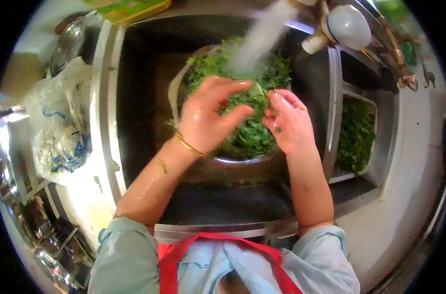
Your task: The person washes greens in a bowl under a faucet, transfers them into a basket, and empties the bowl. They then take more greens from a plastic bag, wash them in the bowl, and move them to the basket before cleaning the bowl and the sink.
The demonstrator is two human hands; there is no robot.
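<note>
Leafy green herbs (254, 137) fill a round basin (175, 93) in the dark sink (144, 59). My left hand (203, 115), wet and with a gold bangle at the wrist, is over the herbs with thumb and fingers apart. Opposite it, my right hand (292, 120) has its fingertips pinched on a thin green sprig (263, 93). Small leaf bits stick to both arms or hands. A white stream of water (262, 41) pours onto the herbs behind my hands. Much of the basin's rim is hidden by greens and my left arm.
In a narrower compartment on the right, a white basket (343, 171) holds more greens. A clear plastic bag (58, 122) lies on the left counter. A green and yellow container (129, 11) stands at the back edge. A white rounded fixture (349, 27) is at the back right.
</note>
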